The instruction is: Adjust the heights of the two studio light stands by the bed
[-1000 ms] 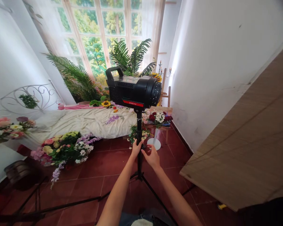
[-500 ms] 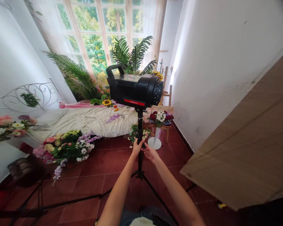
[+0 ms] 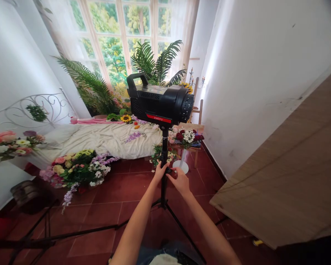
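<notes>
A black studio light (image 3: pixel 161 103) with a red label sits on top of a black light stand (image 3: pixel 163 189) in front of me. Wrapped round the stand's column is my left hand (image 3: pixel 160 172), below the lamp. My right hand (image 3: pixel 180 181) is just to the right of the column, with thumb and fingers closed on a small black knob (image 3: pixel 168 170) on the stand. The stand's legs spread over the floor beneath my hands.
Behind the stand is a bed (image 3: pixel 113 141) with a cream cover and scattered flowers. Flower bunches (image 3: pixel 77 169) stand at left, near another dark lamp (image 3: pixel 30 195). A white-based flower stand (image 3: pixel 181 167) is close behind my right hand. A wooden panel (image 3: pixel 281 176) leans at right.
My right hand has turned and its fingers have closed from a looser spread onto the stand's knob. My left hand stays on the column. The view has shifted slightly.
</notes>
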The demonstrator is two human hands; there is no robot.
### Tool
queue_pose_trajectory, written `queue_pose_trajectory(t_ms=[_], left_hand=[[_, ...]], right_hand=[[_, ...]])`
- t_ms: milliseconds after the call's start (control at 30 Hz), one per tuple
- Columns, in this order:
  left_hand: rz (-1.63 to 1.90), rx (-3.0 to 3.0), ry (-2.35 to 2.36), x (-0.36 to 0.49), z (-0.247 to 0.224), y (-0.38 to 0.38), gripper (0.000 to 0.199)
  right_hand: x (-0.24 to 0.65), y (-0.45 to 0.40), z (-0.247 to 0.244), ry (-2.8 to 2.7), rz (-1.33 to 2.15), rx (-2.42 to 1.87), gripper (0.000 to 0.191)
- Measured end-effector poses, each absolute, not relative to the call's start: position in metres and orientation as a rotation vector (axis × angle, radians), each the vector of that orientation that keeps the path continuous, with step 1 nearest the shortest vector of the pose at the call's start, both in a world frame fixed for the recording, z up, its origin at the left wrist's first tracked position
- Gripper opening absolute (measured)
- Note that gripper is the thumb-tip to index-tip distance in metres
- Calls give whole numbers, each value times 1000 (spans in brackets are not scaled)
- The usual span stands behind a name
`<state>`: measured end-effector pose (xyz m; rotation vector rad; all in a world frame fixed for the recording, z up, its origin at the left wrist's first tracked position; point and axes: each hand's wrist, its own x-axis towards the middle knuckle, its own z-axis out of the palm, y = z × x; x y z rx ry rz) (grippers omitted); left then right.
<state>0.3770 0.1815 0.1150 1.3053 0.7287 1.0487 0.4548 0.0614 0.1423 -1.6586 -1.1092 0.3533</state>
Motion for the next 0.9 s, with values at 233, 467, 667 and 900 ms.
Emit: queue_pose_trajectory(t_ms=[233, 467, 667, 900], left_hand=[[1009, 1291, 723, 376, 115, 182, 31], [986, 1294, 718, 374, 116, 182, 34], [889, 1276, 720, 369, 125, 182, 39], [894, 1267, 707, 366, 125, 180, 37]], right_hand=[[461, 68, 146, -1312, 152, -1758, 29], [460, 72, 136, -1413, -7, -1777, 34], [450, 79, 132, -1067, 325, -1685, 46], [449, 77, 134, -1097, 366, -1679, 44]])
